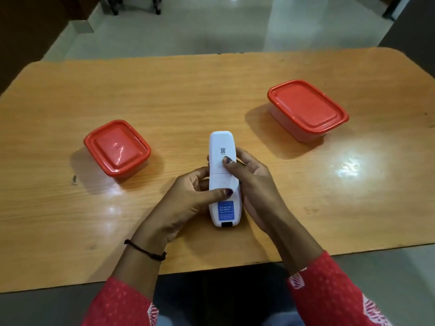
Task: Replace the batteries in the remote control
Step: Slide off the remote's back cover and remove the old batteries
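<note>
Two lidded plastic containers are sitting on the wooden table (235, 95), well apart from each other: a smaller container (117, 150) with a red lid to the left of the hands, and a larger container (307, 109) with a red lid farther back on the right. Neither is touching the hands or lying in their way, and the stretch of tabletop between them is where the work is taking place. The white remote control (223, 177) is being held there, near the table's front edge and roughly midway between the two boxes, back side facing up. Its long axis is running straight away from the person, the end with a dark notch and a blue label pointing toward the body, the rounded end pointing at the far edge. The left hand (186, 203) is gripping the remote's left side, its thumb pressing across the lower back panel just above the label. The right hand (253, 187) is clasping the right side, thumb lying on the upper back near a small printed code. A seam is crossing the back between the two thumbs.
</note>
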`<state>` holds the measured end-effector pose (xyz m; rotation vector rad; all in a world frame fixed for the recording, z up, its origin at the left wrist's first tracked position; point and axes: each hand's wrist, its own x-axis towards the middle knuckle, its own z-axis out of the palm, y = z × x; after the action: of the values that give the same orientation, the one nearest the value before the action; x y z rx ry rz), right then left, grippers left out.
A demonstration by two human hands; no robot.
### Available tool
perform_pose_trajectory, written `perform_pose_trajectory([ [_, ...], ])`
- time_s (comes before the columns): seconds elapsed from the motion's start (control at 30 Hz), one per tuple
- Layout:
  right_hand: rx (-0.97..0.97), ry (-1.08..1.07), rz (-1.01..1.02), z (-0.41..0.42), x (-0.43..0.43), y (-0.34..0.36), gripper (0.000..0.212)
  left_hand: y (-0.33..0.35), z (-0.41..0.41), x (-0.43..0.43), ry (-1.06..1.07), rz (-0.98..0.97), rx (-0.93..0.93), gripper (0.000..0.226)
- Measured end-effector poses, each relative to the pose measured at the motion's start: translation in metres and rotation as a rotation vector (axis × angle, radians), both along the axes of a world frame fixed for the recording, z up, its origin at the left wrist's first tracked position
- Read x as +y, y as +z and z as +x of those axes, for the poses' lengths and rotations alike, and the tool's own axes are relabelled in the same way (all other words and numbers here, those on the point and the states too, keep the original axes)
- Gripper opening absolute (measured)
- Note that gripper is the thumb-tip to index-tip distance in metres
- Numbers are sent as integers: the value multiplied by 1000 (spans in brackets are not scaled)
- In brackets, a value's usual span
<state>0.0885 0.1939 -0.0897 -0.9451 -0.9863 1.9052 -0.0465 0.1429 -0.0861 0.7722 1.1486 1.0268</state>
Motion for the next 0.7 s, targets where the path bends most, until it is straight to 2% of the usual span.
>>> perform_pose_trajectory([
  [0.13,-37,37,38,3,4,-2,39,-2,6,2,32,40,35,48],
  [0.43,-39,-96,-13,-4,1,-2,34,-9,13,3,70,108,100,36],
  [0.6,-84,-179,35,-10,-1,-3,28,-9,16,2,81,135,125,33],
  [0.7,-62,-88,-3,-5,3,-2,34,-10,15,2,109,124,117,34],
])
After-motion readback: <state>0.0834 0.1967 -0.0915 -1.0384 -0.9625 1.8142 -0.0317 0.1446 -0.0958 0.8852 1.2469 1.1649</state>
